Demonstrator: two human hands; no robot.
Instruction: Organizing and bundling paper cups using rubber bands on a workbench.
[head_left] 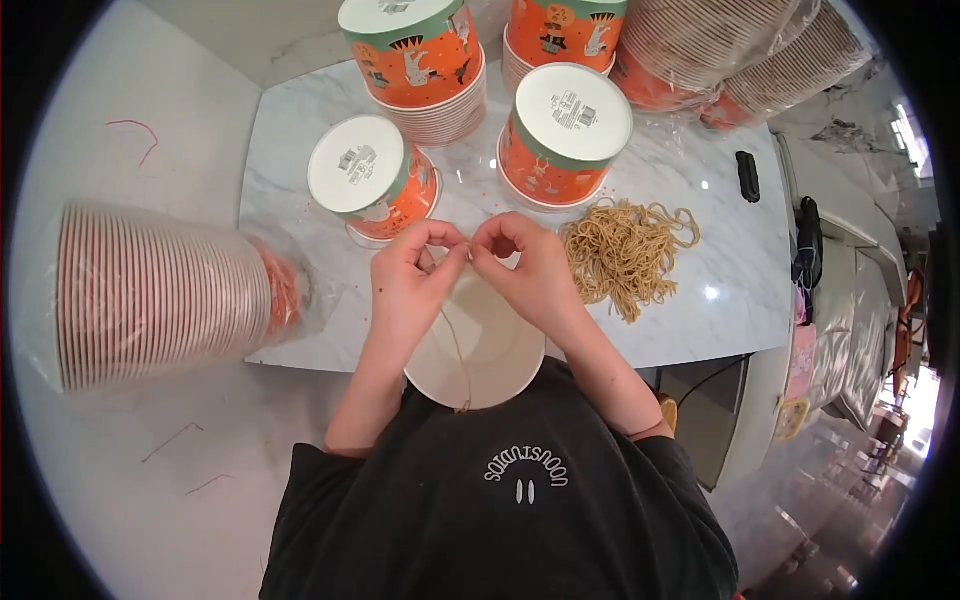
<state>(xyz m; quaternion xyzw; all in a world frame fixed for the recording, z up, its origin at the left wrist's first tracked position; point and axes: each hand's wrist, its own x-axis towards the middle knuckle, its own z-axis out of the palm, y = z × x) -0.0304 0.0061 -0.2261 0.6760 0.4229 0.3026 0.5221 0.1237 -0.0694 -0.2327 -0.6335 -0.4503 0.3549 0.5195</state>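
A paper bucket (pixel 505 350) rests against my black shirt, its white inside facing up. Thin tan cord (pixel 461 358) crosses its opening, from a small knot at the near rim up toward my hands. Over the far rim, my left hand (pixel 408 280) and my right hand (pixel 532 268) meet with fingertips pinched together on the cord. The exact spot between the fingertips is partly hidden. Just right of my right hand lies a loose heap of tan cords (pixel 628 255) on the marble-patterned table (pixel 720 300).
Upside-down orange and green buckets stand beyond my hands: one at left (pixel 358 168), one at right (pixel 572 115), with taller stacks behind. Plastic-wrapped bucket stacks lie at far left (pixel 165 298) and back right (pixel 710 45). A small black object (pixel 747 177) sits near the table's right edge.
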